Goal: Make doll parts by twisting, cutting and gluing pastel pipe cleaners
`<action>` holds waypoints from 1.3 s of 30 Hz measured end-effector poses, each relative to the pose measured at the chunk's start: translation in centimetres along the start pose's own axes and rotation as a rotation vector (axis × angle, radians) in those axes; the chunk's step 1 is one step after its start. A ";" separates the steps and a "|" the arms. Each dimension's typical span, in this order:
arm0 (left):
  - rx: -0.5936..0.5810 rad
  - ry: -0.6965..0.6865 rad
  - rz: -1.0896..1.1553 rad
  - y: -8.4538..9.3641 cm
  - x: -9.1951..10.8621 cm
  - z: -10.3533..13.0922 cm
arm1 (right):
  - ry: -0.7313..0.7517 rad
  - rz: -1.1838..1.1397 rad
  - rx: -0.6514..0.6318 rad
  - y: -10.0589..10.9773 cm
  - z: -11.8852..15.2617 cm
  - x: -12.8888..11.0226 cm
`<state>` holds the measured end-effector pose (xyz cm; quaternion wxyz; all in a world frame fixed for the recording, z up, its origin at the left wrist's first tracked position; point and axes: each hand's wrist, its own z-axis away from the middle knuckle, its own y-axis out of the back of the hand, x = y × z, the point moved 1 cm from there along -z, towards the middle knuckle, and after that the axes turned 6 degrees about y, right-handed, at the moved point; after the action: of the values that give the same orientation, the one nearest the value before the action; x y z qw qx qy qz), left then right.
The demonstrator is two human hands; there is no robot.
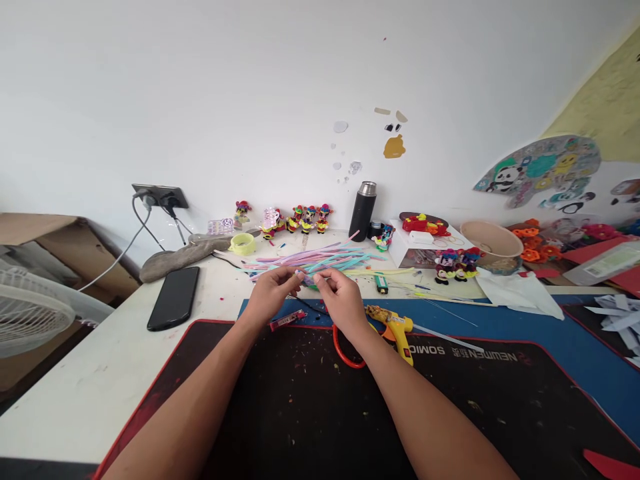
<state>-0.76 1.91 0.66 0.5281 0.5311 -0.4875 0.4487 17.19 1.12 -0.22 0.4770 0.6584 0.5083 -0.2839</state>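
Observation:
My left hand [275,291] is closed in a pinch on a small lilac piece [300,274] that looks like a pipe cleaner. Facing it, my right hand [341,298] is also closed, its thumb and forefinger pinching at the same piece; much of it is hidden by the fingers. Just behind both hands lies a loose pile of pink, lilac and mint pipe cleaners [330,255]. Below my right wrist sits a red-handled tool [343,352], partly covered. A yellow glue gun [400,331] with a clear glue stick rests to its right. A small red item [289,320] lies below my left hand.
A black phone [173,298] and yellow tape roll [243,244] are on the left. A dark flask [363,212] and several small colourful figures [310,220] stand along the wall. On the right are a bowl [490,239] and white tissue [520,293]. A black mat [300,413] lies in front.

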 end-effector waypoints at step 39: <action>-0.144 0.049 0.190 -0.7 -0.6 0.3 | -0.247 -0.582 -0.096 -0.5 -0.4 0.4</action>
<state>-0.11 1.64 -0.04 0.5315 0.4321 -0.5536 0.4736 16.85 1.63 -0.60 0.4642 0.4225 0.6266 -0.4619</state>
